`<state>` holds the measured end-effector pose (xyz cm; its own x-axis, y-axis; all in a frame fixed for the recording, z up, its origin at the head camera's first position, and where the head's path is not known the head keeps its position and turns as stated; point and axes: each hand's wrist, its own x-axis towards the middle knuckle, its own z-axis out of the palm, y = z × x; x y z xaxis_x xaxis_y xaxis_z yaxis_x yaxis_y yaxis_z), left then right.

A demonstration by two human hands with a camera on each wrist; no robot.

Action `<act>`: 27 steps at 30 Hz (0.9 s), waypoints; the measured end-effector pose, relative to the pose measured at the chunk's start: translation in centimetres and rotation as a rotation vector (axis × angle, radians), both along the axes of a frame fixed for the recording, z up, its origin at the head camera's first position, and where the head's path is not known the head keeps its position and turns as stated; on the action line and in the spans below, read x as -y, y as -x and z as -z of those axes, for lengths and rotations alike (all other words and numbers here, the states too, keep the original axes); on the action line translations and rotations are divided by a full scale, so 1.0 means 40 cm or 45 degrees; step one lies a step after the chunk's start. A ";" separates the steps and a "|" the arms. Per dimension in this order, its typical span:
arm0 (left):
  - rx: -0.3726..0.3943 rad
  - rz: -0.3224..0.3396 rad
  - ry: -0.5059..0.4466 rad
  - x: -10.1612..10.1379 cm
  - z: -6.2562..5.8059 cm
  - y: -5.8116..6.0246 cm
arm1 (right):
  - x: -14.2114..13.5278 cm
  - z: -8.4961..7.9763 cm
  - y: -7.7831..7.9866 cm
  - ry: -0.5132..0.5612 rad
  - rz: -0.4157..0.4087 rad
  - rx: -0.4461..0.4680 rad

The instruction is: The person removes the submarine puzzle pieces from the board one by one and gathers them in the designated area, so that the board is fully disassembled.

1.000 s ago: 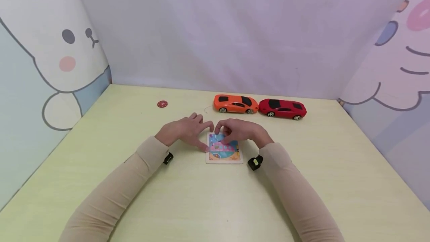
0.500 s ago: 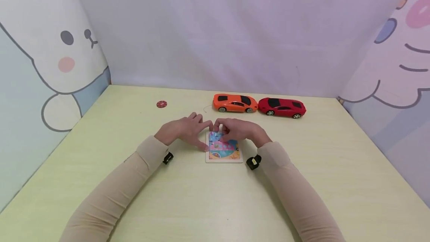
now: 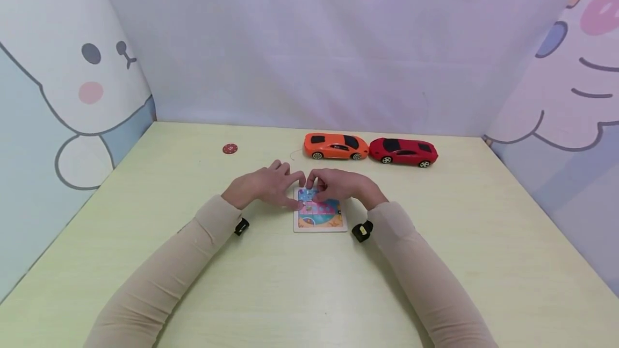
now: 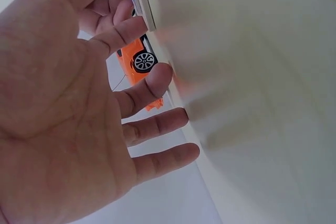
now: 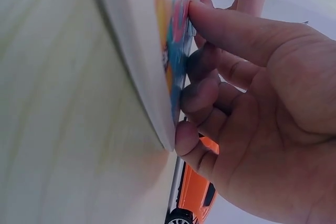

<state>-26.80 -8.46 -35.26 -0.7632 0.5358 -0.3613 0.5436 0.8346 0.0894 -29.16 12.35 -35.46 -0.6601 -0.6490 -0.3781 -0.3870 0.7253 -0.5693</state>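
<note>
A small square jigsaw puzzle [image 3: 319, 221] in a pale frame lies flat on the table, with a pink and blue sea picture. My left hand [image 3: 271, 186] is at its left side, the thumb on the left border and the index fingertip by the far left corner. The other left fingers [image 4: 160, 127] are spread over the table. My right hand [image 3: 338, 184] bends over the far part of the puzzle, with curled fingers and the thumb down on the picture. Thumb and index finger pinch at a blue puzzle piece [image 3: 306, 196] near the far left corner; the hand partly hides it.
An orange toy car [image 3: 335, 146] and a red toy car [image 3: 403, 152] stand end to end behind the puzzle. Farther left lies a red round chip [image 3: 230, 149]. A pale cloth wall [image 3: 309, 58] closes off the table's back edge.
Both hands stay at the puzzle. My left thumb has slid slightly up its left border, and my right thumb has shifted a little left over the far pieces. The head view has drifted slightly.
</note>
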 end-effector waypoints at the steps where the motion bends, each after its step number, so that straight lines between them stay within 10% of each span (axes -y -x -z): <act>1: 0.000 0.000 -0.004 0.001 0.000 0.000 | 0.000 0.000 -0.001 -0.003 0.005 0.003; 27: -0.002 0.002 -0.038 0.004 0.003 0.004 | 0.011 -0.007 -0.008 0.076 -0.038 -0.091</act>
<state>-26.98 -8.64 -35.38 -0.7628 0.5473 -0.3443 0.5450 0.8308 0.1133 -28.85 11.91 -35.19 -0.6641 -0.6886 -0.2911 -0.4490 0.6787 -0.5812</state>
